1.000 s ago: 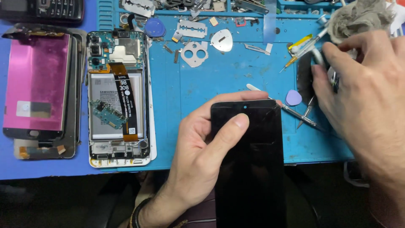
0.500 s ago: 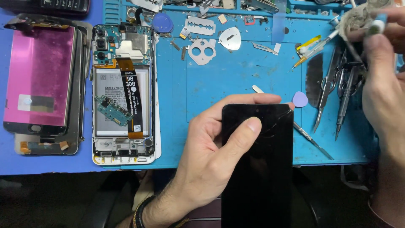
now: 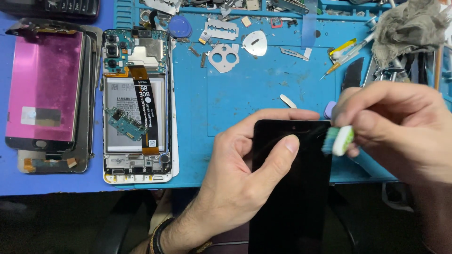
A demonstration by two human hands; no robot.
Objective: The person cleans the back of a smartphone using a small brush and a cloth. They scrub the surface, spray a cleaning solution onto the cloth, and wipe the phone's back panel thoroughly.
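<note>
1. Far left, on the blue work mat (image 3: 263,94): a detached display panel (image 3: 42,89) with a pink-magenta face, lying flat on top of other dark panels.
2. Just right of it: an opened phone body (image 3: 136,108), back cover off, with the battery, the circuit board at the top and an orange-and-black flex cable running down the middle all exposed. It lies flat, long side running away from the onlooker.
3. Upper centre of the mat: loose small parts, among them a razor blade (image 3: 225,32), a metal camera-ring plate (image 3: 223,56), a metal pick (image 3: 254,43) and a blue round pick (image 3: 179,26).
4. Left hand (image 3: 240,178): closed around the black screen panel (image 3: 292,188), thumb pressed on its front face, fingers curled over its top edge. The panel is held upright-tilted at the near edge of the mat, centre-right.
5. Right hand (image 3: 400,127): pinching a small brush (image 3: 338,140) with green and white bristles; the bristles touch the panel's upper right corner.
6. Top right: a crumpled grey cloth (image 3: 409,26), with tweezers and a screwdriver beside it.
</note>
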